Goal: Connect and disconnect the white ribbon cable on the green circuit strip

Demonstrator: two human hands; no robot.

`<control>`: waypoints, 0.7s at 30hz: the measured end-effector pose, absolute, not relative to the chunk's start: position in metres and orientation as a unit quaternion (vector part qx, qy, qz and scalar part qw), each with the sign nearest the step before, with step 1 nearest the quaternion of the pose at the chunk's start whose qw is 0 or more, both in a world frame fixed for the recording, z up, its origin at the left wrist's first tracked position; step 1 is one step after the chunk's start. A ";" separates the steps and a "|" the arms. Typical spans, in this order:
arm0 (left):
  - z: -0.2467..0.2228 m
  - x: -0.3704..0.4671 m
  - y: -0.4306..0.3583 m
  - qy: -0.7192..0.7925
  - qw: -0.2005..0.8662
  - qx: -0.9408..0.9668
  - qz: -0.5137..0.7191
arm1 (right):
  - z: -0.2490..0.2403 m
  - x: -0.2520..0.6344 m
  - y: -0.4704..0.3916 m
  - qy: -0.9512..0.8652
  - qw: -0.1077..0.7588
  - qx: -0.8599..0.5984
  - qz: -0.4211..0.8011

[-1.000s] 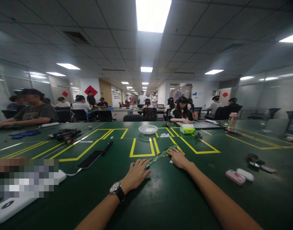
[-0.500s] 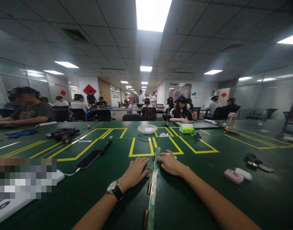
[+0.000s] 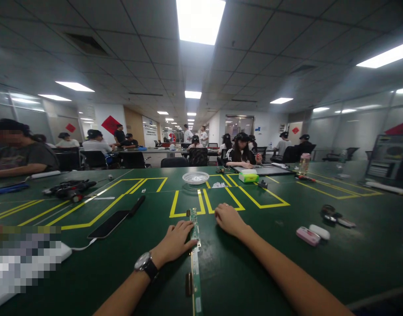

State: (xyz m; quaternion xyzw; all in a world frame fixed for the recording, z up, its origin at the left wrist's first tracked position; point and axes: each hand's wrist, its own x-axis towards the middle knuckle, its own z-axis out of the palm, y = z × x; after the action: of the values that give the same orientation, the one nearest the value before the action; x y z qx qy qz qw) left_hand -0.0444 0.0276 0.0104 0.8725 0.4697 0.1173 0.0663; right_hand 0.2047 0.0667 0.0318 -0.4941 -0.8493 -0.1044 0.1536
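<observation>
A long, narrow green circuit board strip (image 3: 196, 276) with brown-gold tabs along its left edge lies lengthwise on the green table in front of me. My left hand (image 3: 175, 240), a watch on its wrist, has its thumb and fingertips on the upper part of the strip. Right of the strip and apart from it, my right hand (image 3: 230, 219) is closed, its fingers curled down close to the tabletop. Whatever may be inside those fingers is hidden.
Beyond my hands stand a clear dish (image 3: 195, 177) and a green tissue pack (image 3: 248, 177). To the left lie a phone (image 3: 109, 224) and a black tool (image 3: 70, 189); to the right, a pink case (image 3: 307, 236) and keys (image 3: 336, 217). A co-worker (image 3: 242, 151) sits across the table.
The strip has shifted left and toward me, and my left thumb and fingers now lie on it. My right hand has come off the strip and curled. The view has turned slightly right.
</observation>
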 end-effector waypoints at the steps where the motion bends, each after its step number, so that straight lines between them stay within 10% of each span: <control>1: 0.011 -0.045 0.027 0.472 0.065 0.872 0.115 | 0.031 0.213 0.072 -0.826 0.139 -0.537 -0.104; 21: 0.010 -0.046 0.028 0.471 0.054 0.874 0.105 | 0.017 0.214 0.081 -0.879 0.241 -0.411 0.009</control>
State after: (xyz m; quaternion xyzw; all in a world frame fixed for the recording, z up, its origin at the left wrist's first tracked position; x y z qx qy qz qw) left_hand -0.0465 0.0281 0.0100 0.8741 0.4713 0.1048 0.0539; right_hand 0.2136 0.0807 0.0167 -0.4113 -0.8790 0.0085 0.2411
